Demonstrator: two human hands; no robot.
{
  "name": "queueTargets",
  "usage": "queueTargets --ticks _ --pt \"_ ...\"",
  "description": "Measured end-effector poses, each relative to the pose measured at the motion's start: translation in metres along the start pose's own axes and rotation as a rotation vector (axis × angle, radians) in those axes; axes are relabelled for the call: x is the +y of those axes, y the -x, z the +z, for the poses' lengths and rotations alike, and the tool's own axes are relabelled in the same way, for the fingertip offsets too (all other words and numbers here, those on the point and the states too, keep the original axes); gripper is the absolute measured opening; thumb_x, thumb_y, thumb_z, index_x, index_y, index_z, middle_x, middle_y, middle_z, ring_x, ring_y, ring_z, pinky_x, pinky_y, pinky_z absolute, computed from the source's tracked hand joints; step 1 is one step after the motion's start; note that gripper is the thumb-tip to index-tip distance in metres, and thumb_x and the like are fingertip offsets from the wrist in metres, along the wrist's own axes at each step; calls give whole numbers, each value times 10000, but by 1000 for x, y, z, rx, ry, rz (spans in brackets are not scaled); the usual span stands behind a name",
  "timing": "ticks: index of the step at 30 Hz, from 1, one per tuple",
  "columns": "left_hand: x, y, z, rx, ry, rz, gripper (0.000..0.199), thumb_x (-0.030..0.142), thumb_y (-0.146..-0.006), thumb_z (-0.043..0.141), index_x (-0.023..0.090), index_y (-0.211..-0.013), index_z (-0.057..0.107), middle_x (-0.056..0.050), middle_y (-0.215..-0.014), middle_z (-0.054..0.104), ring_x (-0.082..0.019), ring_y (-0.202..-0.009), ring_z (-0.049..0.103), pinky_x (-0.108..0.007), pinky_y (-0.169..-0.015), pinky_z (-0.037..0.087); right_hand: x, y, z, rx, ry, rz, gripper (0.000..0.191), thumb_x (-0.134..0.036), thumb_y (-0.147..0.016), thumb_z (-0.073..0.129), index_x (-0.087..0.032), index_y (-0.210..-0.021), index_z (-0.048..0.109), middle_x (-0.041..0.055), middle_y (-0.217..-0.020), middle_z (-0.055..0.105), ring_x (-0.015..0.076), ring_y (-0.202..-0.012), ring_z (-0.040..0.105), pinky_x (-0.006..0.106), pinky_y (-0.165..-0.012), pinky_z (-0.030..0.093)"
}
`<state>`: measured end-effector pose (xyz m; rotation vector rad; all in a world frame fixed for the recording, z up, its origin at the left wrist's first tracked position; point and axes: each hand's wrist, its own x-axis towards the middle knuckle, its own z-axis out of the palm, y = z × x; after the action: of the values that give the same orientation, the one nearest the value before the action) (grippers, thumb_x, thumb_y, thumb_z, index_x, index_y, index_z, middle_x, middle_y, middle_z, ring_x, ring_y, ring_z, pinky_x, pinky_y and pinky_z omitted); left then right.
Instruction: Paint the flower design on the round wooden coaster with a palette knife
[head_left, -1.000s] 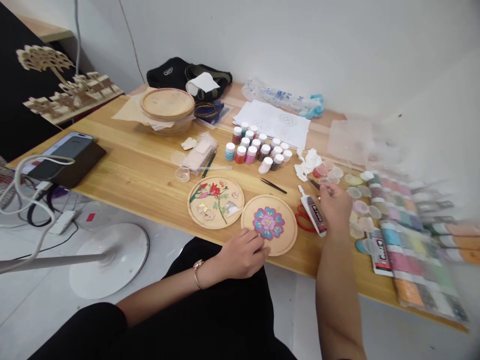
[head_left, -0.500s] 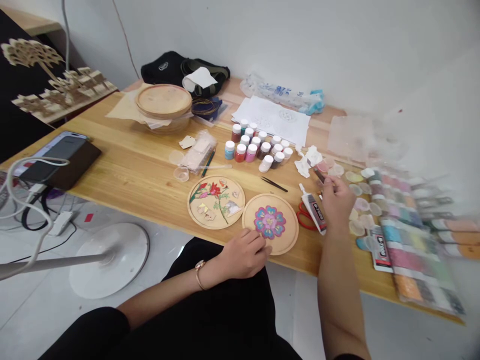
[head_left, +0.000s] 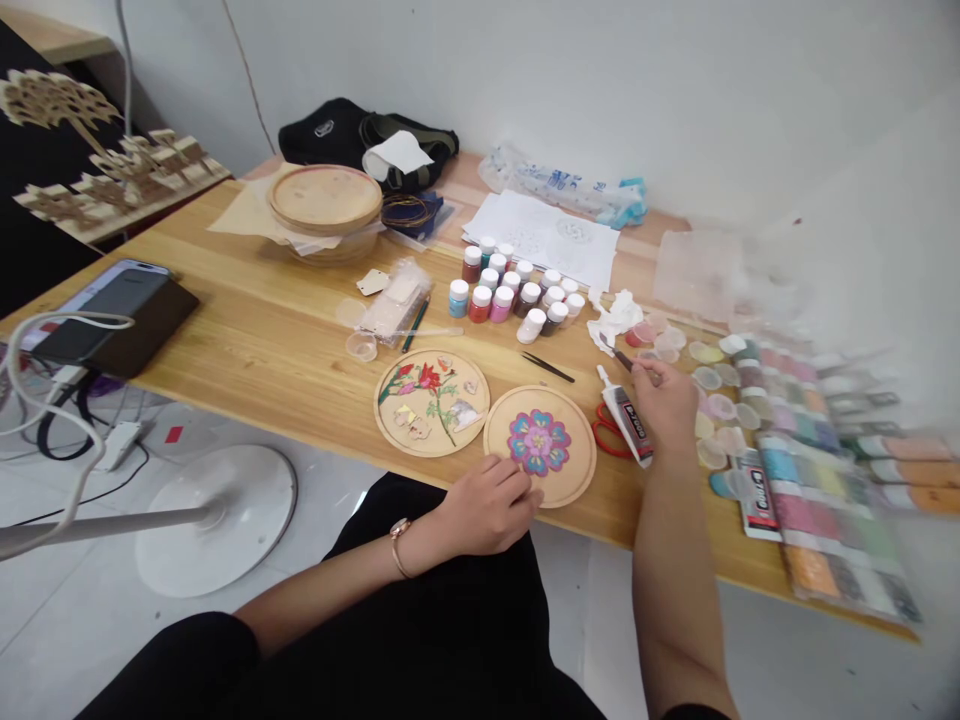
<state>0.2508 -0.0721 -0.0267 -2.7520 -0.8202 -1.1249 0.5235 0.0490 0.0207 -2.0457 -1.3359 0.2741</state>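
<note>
A: What's on the wooden table [head_left: 255, 315]?
B: Lots. Paint jars [head_left: 510, 292] mid-table, bead packets [head_left: 821, 490] far right, bit blurred. Up front, 2 round wooden boards: branch-and-blossom board [head_left: 431, 403] on the left, blue-pink flower board [head_left: 540, 447] just right of it.

A: L hand [head_left: 487, 505]?
B: On the lower-left rim of the flower board, fingers curled, rose-gold watch [head_left: 397, 548] on the wrist. Touching the board, but can't tell if it's actually gripping.

A: R hand [head_left: 664, 405]?
B: Closed, pinching a slim dark-handled tool [head_left: 616, 357], held well right of the flower board. Tip points up-left, near crumpled tissue [head_left: 611, 325]. Tip too small to ID.

A: Right by that hand?
B: Glue tube [head_left: 624, 427] just left, lying over red scissors [head_left: 609, 437]. Small plastic cups [head_left: 709, 378] to the right. Tweezers [head_left: 547, 367] sit above the flower board, apart from both hands.
</note>
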Motion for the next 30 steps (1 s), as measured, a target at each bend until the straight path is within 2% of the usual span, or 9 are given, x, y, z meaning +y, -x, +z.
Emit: queueTargets --ticks 3,7,17,22,30 --pt "0 1 0 -11 -19 3 126 185 -974 532 166 -905 636 -26 -784 548 -168 -745 482 -318 -688 399 1 0 -1 -19 -21 37 376 -372 -766 576 -166 -990 797 42 -681 682 208 -667 592 380 -774 495" --pt "0 -1 0 31 2 2 104 172 -963 549 157 -915 640 -22 -773 548 -172 -740 476 -321 -677 397 0 0 -3 -34 -60 109 359 -367 -767 583 -164 -975 793 27 -649 651 172 -584 533 348 -691 481" --pt "0 -2 0 29 15 3 134 173 -970 528 160 -918 650 -24 -770 546 -173 -739 469 -320 -683 417 -12 5 -16 -95 -180 282 365 -314 -737 621 -132 -1002 794 -53 -460 475 116 -425 432 249 -453 349" --pt "0 -2 -1 40 22 4 124 165 -956 539 153 -904 651 -27 -761 541 -177 -746 454 -321 -682 423 -15 8 -20 -100 -220 311 359 -300 -723 630 -140 -998 794 -56 -468 470 102 -431 426 220 -424 334" --pt "0 -2 -2 29 30 -3 93 161 -953 566 148 -931 655 -24 -774 562 -170 -758 481 -315 -667 433 -17 9 -19 -110 -241 308 354 -330 -712 623 -148 -965 792 -53 -448 453 112 -420 407 244 -417 342"
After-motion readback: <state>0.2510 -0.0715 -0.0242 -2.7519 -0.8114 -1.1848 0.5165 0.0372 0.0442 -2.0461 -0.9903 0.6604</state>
